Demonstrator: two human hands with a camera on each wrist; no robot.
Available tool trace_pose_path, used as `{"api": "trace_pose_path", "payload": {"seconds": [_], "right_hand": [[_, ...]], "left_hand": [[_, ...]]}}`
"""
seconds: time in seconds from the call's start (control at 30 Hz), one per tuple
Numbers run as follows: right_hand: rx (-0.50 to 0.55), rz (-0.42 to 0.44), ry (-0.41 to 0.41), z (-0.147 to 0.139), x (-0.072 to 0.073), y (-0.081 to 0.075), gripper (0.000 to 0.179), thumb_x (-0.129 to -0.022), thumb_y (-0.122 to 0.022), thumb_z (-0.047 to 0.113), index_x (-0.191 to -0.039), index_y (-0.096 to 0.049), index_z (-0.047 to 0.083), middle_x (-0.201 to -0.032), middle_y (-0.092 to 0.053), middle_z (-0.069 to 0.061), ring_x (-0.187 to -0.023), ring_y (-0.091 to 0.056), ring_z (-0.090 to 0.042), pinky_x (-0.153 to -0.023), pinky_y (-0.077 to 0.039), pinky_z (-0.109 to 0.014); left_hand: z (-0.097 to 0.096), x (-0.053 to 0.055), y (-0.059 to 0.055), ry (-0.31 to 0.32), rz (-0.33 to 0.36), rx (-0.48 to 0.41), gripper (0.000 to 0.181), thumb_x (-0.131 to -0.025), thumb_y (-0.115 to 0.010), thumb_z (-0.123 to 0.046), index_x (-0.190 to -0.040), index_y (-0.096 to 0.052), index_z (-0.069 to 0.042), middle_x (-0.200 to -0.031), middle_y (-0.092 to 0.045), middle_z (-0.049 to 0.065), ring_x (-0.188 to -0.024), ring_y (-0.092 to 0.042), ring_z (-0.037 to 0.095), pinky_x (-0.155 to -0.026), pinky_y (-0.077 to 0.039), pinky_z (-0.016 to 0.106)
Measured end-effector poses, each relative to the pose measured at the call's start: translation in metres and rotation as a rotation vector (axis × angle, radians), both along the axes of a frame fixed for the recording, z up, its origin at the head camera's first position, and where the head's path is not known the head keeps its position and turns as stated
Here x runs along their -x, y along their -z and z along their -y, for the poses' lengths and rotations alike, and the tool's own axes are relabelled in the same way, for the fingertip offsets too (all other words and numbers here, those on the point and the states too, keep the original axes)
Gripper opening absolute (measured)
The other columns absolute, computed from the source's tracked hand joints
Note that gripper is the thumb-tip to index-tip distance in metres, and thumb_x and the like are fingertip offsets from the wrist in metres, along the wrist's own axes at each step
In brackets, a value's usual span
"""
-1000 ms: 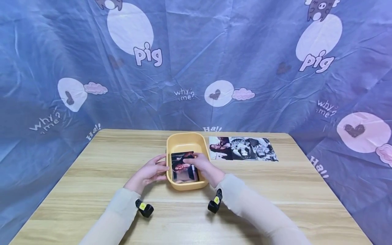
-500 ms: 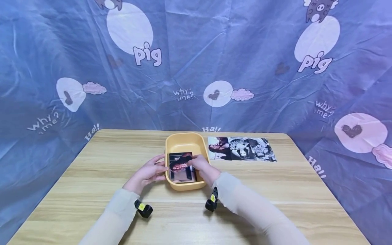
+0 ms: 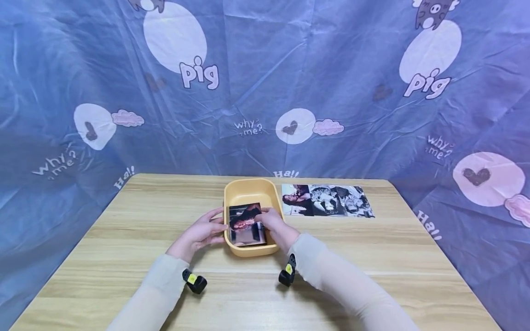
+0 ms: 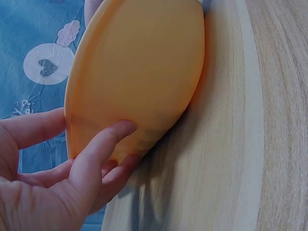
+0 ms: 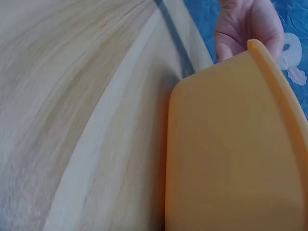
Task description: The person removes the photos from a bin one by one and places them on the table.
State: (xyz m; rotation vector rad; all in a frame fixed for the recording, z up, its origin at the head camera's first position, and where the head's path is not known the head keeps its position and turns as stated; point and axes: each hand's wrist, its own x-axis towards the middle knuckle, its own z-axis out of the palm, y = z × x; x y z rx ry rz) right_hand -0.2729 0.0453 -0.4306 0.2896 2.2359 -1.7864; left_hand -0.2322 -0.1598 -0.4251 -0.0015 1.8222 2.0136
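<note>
In the head view a yellow plastic bin stands on the table, with a dark glossy photo lying inside it. My right hand reaches over the bin's right side and pinches the photo's right edge, thumb on top; its other fingers are hidden. My left hand touches the bin's left outer side with spread fingers. Close up in the left wrist view, the thumb and fingers of my left hand rest against the bin wall. The right wrist view shows mostly the bin's outer wall.
Right of the bin, three photos lie in a row: a colour one, then two black-and-white ones. The wooden table ends at a blue printed cloth behind and at the sides.
My right hand has drawn back a little and shifted slightly left, and the photo has moved slightly left in the bin with it. The left hand and the bin stay nearly still.
</note>
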Motion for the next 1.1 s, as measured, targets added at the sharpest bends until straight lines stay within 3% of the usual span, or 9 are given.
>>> {"api": "trace_pose_path", "payload": {"seconds": [0.13, 0.33, 0.57, 0.8, 1.1], "right_hand": [[0.030, -0.095, 0.018, 0.001, 0.000, 0.003, 0.055, -0.075, -0.054, -0.012, -0.130, -0.050, -0.010, -0.113, -0.059, -0.023, -0.088, -0.055, -0.020, -0.076, -0.053, -0.026], [0.070, -0.146, 0.003, 0.001, -0.003, 0.002, 0.067, -0.069, -0.054, -0.018, -0.134, -0.049, -0.004, -0.090, -0.058, -0.011, -0.075, -0.055, -0.017, -0.058, -0.048, -0.019], [-0.025, -0.168, -0.080, -0.002, -0.006, -0.001, 0.086, -0.062, -0.061, -0.021, -0.140, -0.043, 0.008, -0.074, -0.050, -0.004, -0.064, -0.050, -0.016, -0.047, -0.043, -0.019], [0.027, -0.193, -0.060, -0.003, -0.003, -0.002, 0.080, -0.065, -0.060, -0.024, -0.138, -0.046, 0.006, -0.079, -0.058, -0.009, -0.069, -0.059, -0.019, -0.052, -0.053, -0.022], [0.044, -0.231, 0.035, -0.029, 0.007, -0.031, 0.067, -0.072, -0.065, -0.019, -0.133, -0.053, 0.006, -0.101, -0.065, -0.021, -0.075, -0.061, -0.017, -0.062, -0.059, -0.025]], "left_hand": [[0.000, 0.000, 0.000, 0.005, 0.001, -0.005, 0.075, -0.091, -0.050, 0.007, -0.153, -0.009, -0.001, -0.154, -0.021, 0.032, -0.117, -0.059, 0.034, -0.081, -0.062, 0.033], [0.000, 0.000, 0.001, 0.012, -0.002, -0.016, 0.076, -0.091, -0.051, 0.007, -0.153, -0.008, -0.001, -0.154, -0.020, 0.033, -0.119, -0.057, 0.038, -0.084, -0.061, 0.035], [0.000, 0.001, 0.001, 0.015, -0.006, -0.014, 0.076, -0.092, -0.050, 0.007, -0.154, -0.007, -0.002, -0.154, -0.019, 0.033, -0.115, -0.060, 0.034, -0.082, -0.061, 0.033], [0.000, 0.000, 0.000, 0.008, -0.004, -0.017, 0.075, -0.092, -0.049, 0.008, -0.153, -0.007, 0.000, -0.153, -0.019, 0.034, -0.119, -0.057, 0.038, -0.084, -0.061, 0.035], [0.000, -0.001, -0.001, 0.003, -0.001, -0.014, 0.075, -0.092, -0.050, 0.007, -0.154, -0.008, -0.001, -0.153, -0.021, 0.033, -0.120, -0.055, 0.041, -0.084, -0.061, 0.035]]}}
